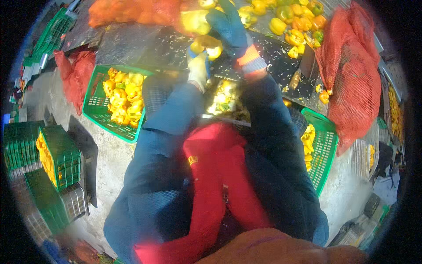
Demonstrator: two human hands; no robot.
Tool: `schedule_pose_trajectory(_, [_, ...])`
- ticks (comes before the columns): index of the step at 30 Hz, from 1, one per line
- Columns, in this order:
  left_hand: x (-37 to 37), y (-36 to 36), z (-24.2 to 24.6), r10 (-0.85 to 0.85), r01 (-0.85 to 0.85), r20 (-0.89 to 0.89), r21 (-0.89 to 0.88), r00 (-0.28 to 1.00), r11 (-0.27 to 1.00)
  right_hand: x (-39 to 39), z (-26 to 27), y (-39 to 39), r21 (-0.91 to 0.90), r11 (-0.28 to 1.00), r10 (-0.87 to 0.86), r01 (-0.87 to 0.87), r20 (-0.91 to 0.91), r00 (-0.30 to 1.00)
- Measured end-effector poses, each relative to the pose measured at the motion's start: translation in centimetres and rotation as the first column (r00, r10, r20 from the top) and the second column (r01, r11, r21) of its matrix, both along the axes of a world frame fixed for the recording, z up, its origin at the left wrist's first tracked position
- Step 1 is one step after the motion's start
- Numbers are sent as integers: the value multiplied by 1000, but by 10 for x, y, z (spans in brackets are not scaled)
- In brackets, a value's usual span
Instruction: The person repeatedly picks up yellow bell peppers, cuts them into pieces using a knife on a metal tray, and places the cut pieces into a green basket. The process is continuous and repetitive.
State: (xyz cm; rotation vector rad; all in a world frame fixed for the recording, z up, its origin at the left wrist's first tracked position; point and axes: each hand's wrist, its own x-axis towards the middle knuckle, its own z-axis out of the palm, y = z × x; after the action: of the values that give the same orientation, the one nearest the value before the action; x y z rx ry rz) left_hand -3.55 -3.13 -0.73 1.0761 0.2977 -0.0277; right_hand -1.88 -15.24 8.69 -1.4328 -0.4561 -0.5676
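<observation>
My left hand (198, 67), in a white and blue glove, holds a yellow bell pepper (214, 52), which looks cut but is blurred. My right hand (230, 34), in a blue glove with an orange cuff, is just above and right of it, beside another yellow pepper (196, 22); whether it grips anything is unclear. Beneath the hands lies a dark board (263, 54) strewn with pale seeds. A container of pepper scraps (224, 100) stands between my forearms. A broad-bladed knife with a wooden handle (295, 79) rests at the right of the board.
Yellow, orange and greenish peppers (295, 23) lie at the upper right. Green baskets (87, 105) (324, 158) with yellow peppers flank my legs. Red mesh sacks (356, 85) (76, 72) stand on both sides, and an orange-filled one (132, 11) lies ahead. Crates (67, 158) are stacked at the left.
</observation>
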Motion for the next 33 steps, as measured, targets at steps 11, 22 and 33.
schedule_pose_trajectory(11, [-47,70,80,-333,247,334,273,882,930,-32,-63,69,480,875,288,-66,-406,867])
schedule_pose_trajectory(22, [-72,247,137,-529,429,90,481,844,765,-59,33,179,-463,796,291,-390,-271,917])
schedule_pose_trajectory(33, [-84,315,71,31,-5,123,-206,992,979,-27,-22,277,23,952,290,-307,-401,869])
